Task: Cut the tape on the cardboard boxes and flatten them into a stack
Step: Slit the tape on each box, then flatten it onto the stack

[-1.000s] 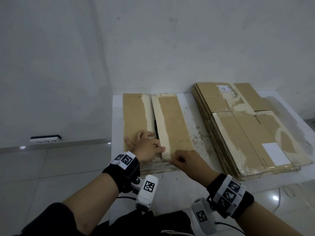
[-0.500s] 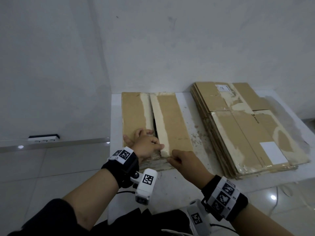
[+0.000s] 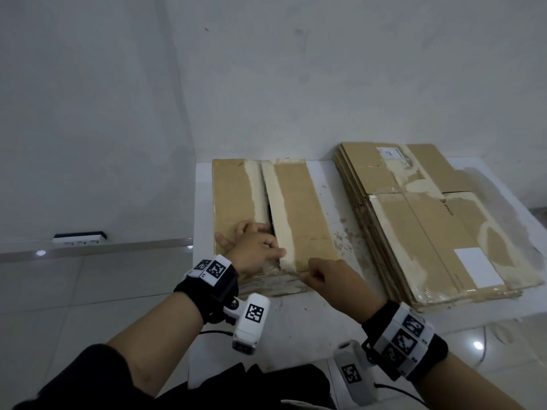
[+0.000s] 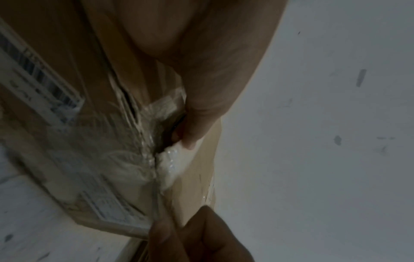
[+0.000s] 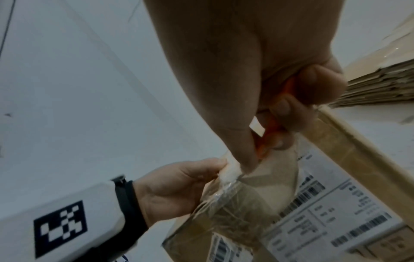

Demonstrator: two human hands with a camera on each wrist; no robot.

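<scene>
A taped cardboard box [image 3: 299, 208] lies on the white table [image 3: 296, 318], its top seam split open down the middle. My left hand [image 3: 254, 247] sits at the near end of the seam. Its fingers curl into the gap and its thumb [image 4: 199, 124] presses the torn tape [image 4: 172, 159] on the flap edge. My right hand [image 3: 328, 276] is at the box's near edge, just right of the seam, gripping an orange cutter [image 5: 271, 131]. The blade tip is hidden by the fingers. A shipping label [image 5: 325, 203] covers the box's near side.
A stack of flattened boxes [image 3: 429, 220] fills the right half of the table, close beside the box. White walls stand behind and to the left. A power strip [image 3: 80, 236] lies on the tiled floor at the left.
Both hands stay at the near end of the seam. The right hand has edged slightly left along the box's near edge.
</scene>
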